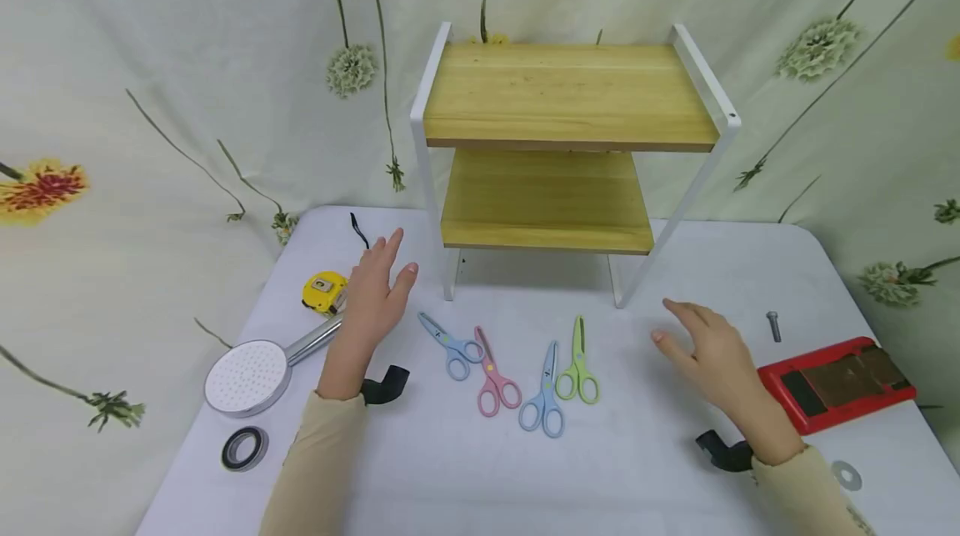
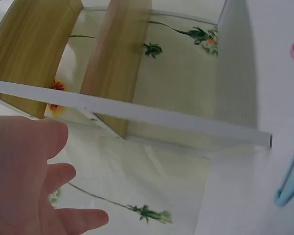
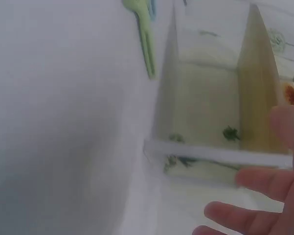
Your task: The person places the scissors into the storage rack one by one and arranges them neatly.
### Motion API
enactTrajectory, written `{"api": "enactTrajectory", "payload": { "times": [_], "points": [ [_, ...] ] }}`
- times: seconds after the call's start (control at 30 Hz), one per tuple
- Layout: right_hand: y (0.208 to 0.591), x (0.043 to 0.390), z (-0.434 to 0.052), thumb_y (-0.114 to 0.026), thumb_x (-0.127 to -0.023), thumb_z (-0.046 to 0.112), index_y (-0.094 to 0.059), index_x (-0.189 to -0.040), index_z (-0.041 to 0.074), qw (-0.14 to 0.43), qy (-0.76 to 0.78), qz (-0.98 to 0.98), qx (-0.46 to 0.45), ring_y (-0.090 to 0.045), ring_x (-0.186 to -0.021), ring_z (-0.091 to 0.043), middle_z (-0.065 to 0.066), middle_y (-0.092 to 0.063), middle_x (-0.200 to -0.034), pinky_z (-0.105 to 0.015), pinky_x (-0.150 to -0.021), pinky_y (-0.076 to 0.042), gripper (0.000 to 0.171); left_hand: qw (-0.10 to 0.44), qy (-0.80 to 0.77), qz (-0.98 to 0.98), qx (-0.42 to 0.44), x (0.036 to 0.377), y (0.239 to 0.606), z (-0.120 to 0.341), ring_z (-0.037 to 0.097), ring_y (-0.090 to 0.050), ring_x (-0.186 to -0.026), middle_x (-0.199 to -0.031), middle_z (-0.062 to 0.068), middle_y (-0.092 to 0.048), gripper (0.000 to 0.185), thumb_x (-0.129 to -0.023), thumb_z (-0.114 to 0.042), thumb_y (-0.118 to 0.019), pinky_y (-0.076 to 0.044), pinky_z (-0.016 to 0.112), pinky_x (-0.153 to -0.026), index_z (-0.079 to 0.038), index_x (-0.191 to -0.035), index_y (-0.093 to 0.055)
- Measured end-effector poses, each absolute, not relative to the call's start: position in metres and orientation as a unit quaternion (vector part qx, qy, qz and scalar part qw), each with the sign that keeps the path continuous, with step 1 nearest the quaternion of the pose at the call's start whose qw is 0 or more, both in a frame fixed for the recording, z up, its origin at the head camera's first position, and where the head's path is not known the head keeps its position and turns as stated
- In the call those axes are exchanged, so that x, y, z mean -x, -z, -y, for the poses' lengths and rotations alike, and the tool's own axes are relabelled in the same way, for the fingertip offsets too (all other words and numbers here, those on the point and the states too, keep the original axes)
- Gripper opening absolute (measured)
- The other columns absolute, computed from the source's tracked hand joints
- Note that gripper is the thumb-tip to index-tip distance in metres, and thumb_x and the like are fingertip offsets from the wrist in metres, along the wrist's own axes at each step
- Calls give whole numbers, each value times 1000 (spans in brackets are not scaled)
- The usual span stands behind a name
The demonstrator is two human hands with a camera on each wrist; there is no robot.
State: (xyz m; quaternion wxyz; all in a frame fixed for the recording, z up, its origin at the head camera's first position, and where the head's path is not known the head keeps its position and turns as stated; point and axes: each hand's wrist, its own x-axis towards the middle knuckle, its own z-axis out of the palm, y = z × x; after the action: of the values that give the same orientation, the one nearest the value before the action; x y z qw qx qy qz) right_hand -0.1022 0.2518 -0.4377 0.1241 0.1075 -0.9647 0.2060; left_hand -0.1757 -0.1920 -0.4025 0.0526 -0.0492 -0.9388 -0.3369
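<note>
Here the left hand (image 1: 371, 294) hovers over the table (image 1: 450, 469) with fingers straight and slightly apart, holding nothing; it hangs above the handle of the shower head (image 1: 251, 373), just right of the yellow tape measure (image 1: 324, 292). The right hand (image 1: 712, 353) hovers likewise, fingers relaxed and spread, empty, well left of the red case (image 1: 836, 382) and the bolt (image 1: 774, 326).

Between the hands lie four scissors in a loose row, all flat on the table, blades pointing towards the shelf (image 1: 566, 94): the blue pair (image 1: 450, 344) nearest the left hand, then the pink pair (image 1: 491, 373), then the second blue pair (image 1: 546, 394), then the green pair (image 1: 577, 365) nearest the right hand; none is touched. The pink pair's blades just touch the blue pair's handle.

The two-tier wooden shelf on a white frame stands behind the scissors; both tiers are bare. A black ring (image 1: 243, 448) lies near the shower head; a washer (image 1: 847, 474) lies by the right sleeve; a thin black bit (image 1: 360, 229) lies behind the left hand.
</note>
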Motion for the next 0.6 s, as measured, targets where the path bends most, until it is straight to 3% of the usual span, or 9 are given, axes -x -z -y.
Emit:
{"api": "enactTrajectory", "payload": {
  "times": [0.17, 0.33, 0.47, 0.6],
  "points": [
    [459, 93, -219, -71, -94, 28, -65, -130, 1, 42, -261, 956, -132, -67, -99, -33, -18, -71, -108, -51, -85, -55, 45, 70, 448, 889, 60, 184, 408, 174, 36, -33, -153, -166, 14, -34, 56, -109, -29, -42, -29, 58, -121, -19, -163, -26],
    [473, 90, -194, -74, -92, 29, -70, -118, 10, -16, -288, 946, -146, -52, -78, -10, 0, -62, -89, -29, -69, -46, 33, 48, 535, 842, 37, 192, 413, 155, 34, -45, -146, -160, 16, -43, 54, -110, -30, -39, -38, 57, -116, -26, -162, -27],
    [480, 90, -180, -77, -88, 30, -68, -108, 13, -29, -289, 945, -147, -46, -73, -8, 2, -57, -84, -24, -64, -40, 27, 66, 580, 811, 37, 196, 414, 144, 37, -52, -139, -153, 19, -50, 49, -110, -22, -39, -39, 56, -116, -16, -159, -36],
    [485, 92, -167, -80, -85, 30, -67, -102, 12, -22, -280, 950, -135, -43, -70, -9, 3, -53, -80, -23, -60, -36, 27, 93, 616, 781, 39, 199, 416, 138, 39, -61, -121, -129, 27, -64, 40, -109, -14, -39, -44, 49, -107, -4, -145, -53]
  ]
}}
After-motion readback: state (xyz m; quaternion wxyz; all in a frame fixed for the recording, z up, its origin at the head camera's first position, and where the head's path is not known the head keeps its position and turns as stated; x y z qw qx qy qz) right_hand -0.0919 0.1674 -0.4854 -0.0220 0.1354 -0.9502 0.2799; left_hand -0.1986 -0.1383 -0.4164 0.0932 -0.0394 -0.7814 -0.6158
